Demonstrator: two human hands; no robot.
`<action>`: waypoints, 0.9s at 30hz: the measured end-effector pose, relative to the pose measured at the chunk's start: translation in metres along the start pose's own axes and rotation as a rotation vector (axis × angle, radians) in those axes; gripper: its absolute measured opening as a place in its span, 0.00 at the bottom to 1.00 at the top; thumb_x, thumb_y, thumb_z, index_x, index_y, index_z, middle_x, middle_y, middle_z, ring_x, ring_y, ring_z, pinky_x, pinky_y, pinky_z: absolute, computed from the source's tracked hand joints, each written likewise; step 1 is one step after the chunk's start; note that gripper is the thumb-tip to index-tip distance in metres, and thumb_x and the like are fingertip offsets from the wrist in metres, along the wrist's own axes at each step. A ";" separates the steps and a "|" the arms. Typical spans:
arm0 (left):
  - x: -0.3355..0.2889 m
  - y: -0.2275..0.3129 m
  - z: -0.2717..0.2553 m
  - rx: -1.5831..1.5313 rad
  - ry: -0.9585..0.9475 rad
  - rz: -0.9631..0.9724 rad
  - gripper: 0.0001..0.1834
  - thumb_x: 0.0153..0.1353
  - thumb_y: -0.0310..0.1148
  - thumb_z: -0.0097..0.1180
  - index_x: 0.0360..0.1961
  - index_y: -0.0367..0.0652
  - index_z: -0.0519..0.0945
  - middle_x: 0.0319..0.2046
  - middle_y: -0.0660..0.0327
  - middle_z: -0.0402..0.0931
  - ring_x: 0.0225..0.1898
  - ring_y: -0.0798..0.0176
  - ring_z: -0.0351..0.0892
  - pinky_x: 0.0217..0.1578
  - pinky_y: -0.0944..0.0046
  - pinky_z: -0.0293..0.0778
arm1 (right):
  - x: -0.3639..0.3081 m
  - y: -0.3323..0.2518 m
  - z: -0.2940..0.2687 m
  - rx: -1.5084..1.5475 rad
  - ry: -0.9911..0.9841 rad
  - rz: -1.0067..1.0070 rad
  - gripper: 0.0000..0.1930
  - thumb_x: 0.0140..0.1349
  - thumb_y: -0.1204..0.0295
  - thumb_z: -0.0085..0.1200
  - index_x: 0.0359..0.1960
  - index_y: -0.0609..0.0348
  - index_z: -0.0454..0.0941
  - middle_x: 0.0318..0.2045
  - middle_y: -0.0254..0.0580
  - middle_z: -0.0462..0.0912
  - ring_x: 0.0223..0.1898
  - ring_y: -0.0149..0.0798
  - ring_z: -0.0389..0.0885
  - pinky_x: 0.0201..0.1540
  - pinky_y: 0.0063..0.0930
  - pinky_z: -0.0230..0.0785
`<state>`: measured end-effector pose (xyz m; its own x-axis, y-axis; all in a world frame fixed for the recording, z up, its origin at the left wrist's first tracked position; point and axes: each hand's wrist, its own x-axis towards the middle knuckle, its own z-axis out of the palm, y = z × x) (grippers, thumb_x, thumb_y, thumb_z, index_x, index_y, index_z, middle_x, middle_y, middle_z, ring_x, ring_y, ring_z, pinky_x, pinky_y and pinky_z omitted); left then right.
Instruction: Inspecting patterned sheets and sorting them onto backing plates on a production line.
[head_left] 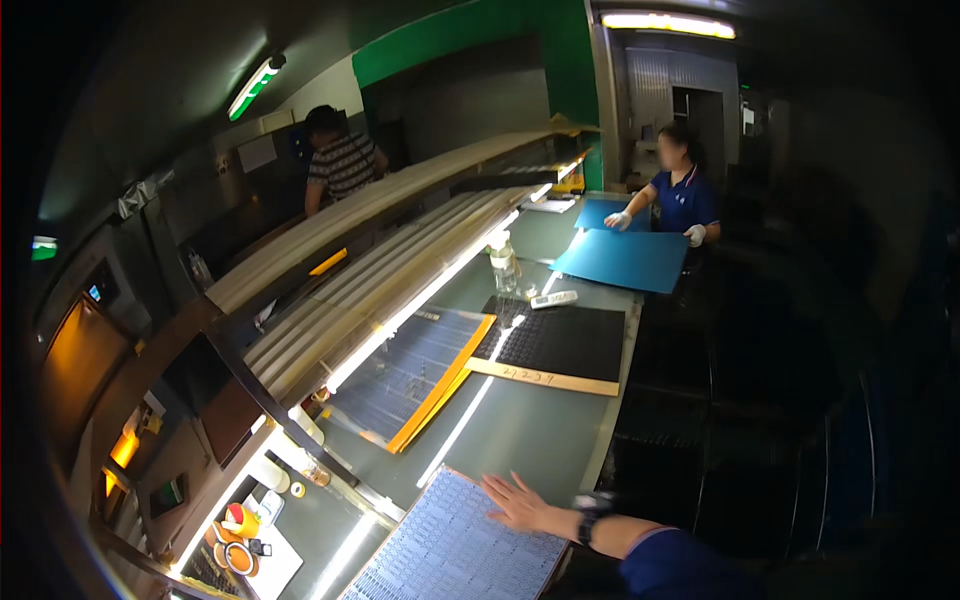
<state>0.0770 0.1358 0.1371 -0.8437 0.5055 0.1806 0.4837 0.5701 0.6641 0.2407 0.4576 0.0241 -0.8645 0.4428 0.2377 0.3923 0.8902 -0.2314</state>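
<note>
Flat on the bench at the bottom of the view lies a light blue-grey panel (455, 545) covered in a fine printed pattern. Over its upper right part, my right hand (518, 504) is spread with the fingers apart, palm down. The hand seems to rest on the panel, and a dark watch (592, 522) is on its wrist. My left hand is out of view.
Farther up the bench (570, 440) are a dark sheet with an orange edge (400, 375), a black mat (565, 340), a wooden strip (540, 376) and a clear bottle (503, 265). A co-worker in white gloves handles blue sheets (630, 260). A lit shelf (400, 265) overhangs the left side.
</note>
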 end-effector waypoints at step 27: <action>-0.056 0.043 -0.067 -0.507 -0.196 -0.205 0.30 0.52 0.36 0.53 0.57 0.35 0.64 0.54 0.49 0.67 0.53 0.54 0.68 0.50 0.59 0.66 | -0.094 -0.035 -0.024 -0.385 -0.124 0.160 0.31 0.61 0.51 0.40 0.47 0.73 0.72 0.52 0.64 0.65 0.58 0.55 0.58 0.64 0.52 0.39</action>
<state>0.1295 0.0888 0.2044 -0.8261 0.5556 -0.0945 0.1021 0.3125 0.9444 0.3157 0.3875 0.0321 -0.8055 0.5829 0.1070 0.5924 0.7969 0.1182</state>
